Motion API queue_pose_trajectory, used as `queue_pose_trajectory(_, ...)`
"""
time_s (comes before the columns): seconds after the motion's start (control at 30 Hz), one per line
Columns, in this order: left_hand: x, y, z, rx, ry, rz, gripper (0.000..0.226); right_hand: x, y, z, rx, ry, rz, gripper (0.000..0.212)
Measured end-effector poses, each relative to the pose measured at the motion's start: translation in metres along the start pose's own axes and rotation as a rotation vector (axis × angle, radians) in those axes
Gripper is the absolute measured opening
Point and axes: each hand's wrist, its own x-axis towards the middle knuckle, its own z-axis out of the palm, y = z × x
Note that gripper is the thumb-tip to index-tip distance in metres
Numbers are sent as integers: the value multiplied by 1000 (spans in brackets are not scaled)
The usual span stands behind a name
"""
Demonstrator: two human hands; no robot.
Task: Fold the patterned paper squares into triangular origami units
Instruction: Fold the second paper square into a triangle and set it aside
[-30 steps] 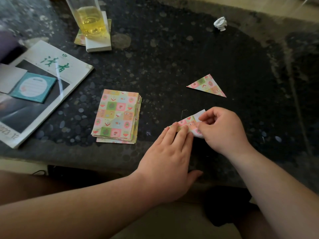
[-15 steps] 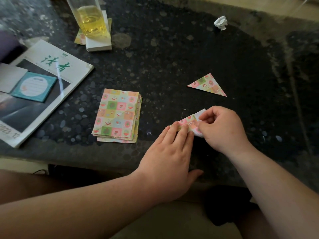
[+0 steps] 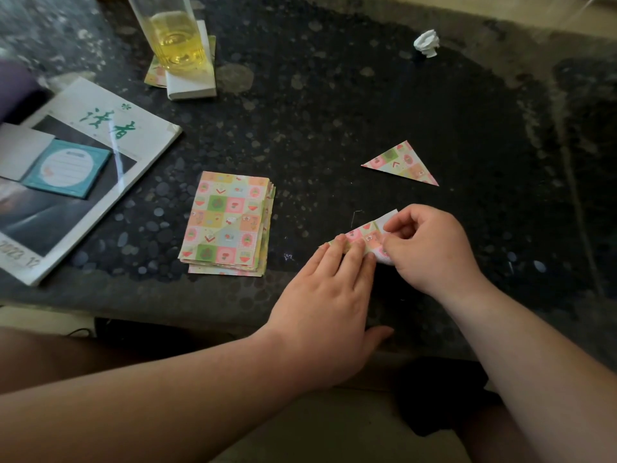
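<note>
Looking down through the head camera, we count one half-folded paper [image 3: 365,237], one finished triangle [image 3: 402,163] and one stack of patterned squares [image 3: 227,222], all on the dark desk [image 3: 334,111]. Our left grip [image 3: 320,295] lies flat, its straight fingers pressing the half-folded paper's left end onto the desk. Our right grip [image 3: 430,248] pinches the right end, where the white underside shows. The finished triangle lies beyond the right grip, apart from it, and the stack sits left of the left grip. Farther off are one glass [image 3: 173,38] of yellow liquid on a white pad [image 3: 190,85], one magazine [image 3: 100,128] carrying a teal notepad [image 3: 66,167], and one crumpled scrap [image 3: 426,43].
</note>
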Motion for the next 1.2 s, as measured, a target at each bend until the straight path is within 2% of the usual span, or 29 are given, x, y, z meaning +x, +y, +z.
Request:
queue_pose_trajectory(0.27,0,0,0,-4,1,4,91,-1,3,0,1,-6,-48,16)
queue_pose_trajectory(0.43,1,-1,2,-5,10,5,91,-8,4,-3,-58,-36,-222,30)
queue_pose_trajectory(0.57,1,-1,1,-7,37,5,92,-12,4,-4,-143,-57,-313,30)
queue_pose_trajectory(0.83,0,4,5,37,25,8,95,-18,-4,-6,-365,-149,-225,39)
queue_pose_trajectory(1.2,7,3,3,-2,41,9,92,-15,-5,-7,-372,-188,-181,40)
